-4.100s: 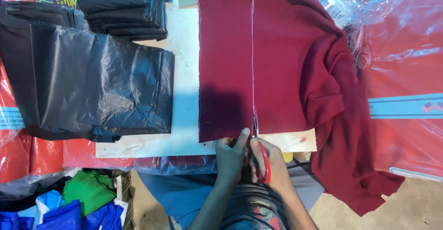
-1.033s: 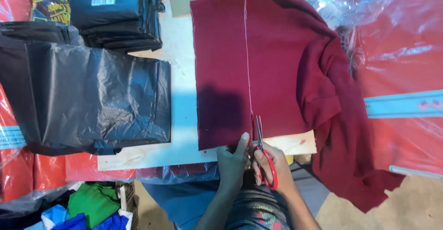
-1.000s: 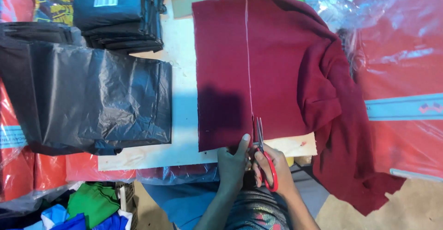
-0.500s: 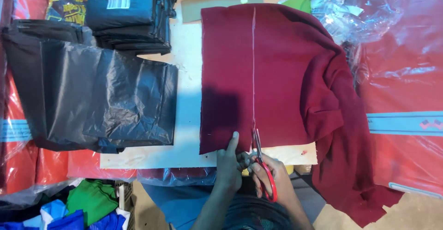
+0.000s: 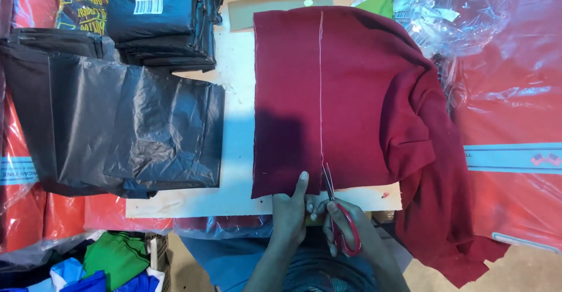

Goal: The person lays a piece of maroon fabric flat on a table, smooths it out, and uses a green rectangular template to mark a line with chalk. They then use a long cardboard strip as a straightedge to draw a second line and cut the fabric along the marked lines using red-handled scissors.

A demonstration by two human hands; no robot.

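A dark red cloth lies flat on a pale board, with a thin chalk line running straight up its middle. Its right side hangs crumpled over the board's edge. My left hand presses the cloth's near edge, just left of the line. My right hand holds red-handled scissors. Their blades are at the cloth's near edge, on the line.
Black plastic bags lie spread on the left, with a stack of dark packed bundles behind them. Red plastic-wrapped packs fill the right side. Green and blue cloth sits low at the left.
The scissors' blades have crept forward along the chalk line into the cloth's near edge. My left hand has stayed on the cloth beside them. The view has shifted slightly.
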